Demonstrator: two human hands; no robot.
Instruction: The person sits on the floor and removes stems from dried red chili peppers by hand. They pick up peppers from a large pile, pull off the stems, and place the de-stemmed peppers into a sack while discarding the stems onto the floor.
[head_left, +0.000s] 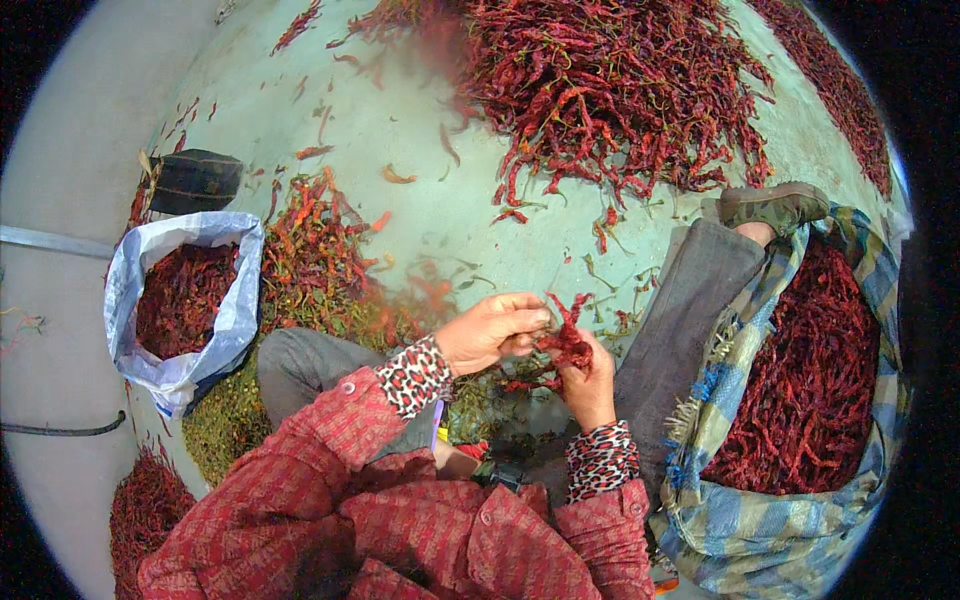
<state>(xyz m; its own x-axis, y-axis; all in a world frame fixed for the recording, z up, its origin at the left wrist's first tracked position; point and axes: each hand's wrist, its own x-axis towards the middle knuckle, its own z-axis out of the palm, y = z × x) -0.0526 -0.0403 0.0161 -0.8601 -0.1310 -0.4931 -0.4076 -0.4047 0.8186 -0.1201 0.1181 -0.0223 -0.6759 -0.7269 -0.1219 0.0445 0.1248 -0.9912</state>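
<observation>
In the head view, the right hand (588, 385), at the frame's centre, grasps a small bunch of dried red chillies (570, 345). The left hand (490, 332), just left of it, has its fingers drawn together beside the bunch; whether they grip anything I cannot tell. A chilli heap (610, 90) fills the upper middle; a checked sack (740, 520) of chillies stands at right, a white sack (125, 335) at left.

Head view: single wide fisheye, head-worn, facing down.
Close over left hand (492, 333) and right hand (588, 385), frame centre; pepper heap (610, 90) farther, upper centre.
</observation>
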